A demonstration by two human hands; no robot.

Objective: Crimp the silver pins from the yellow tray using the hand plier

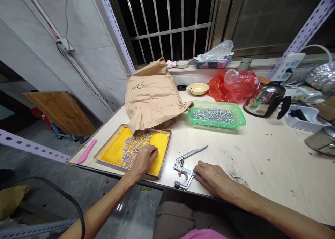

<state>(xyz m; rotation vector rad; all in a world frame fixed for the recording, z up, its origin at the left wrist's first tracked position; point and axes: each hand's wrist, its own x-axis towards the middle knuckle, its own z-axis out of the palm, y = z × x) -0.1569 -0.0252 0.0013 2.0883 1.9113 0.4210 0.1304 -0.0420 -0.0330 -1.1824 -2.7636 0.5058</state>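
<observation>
My left hand rests in the yellow tray, its fingers pinched together among several small silver metal pieces; I cannot make out what the fingertips hold. My right hand lies on the table with its fingers closed on the handle of silver hand pliers, whose upper arm points up and to the right. A torn brown paper bag stands behind the tray and hangs over its far edge.
A green basket holding more silver pieces sits mid-table. Behind it are a cream bowl, a red plastic bag, a steel kettle and a white container. A pink tool lies left of the tray.
</observation>
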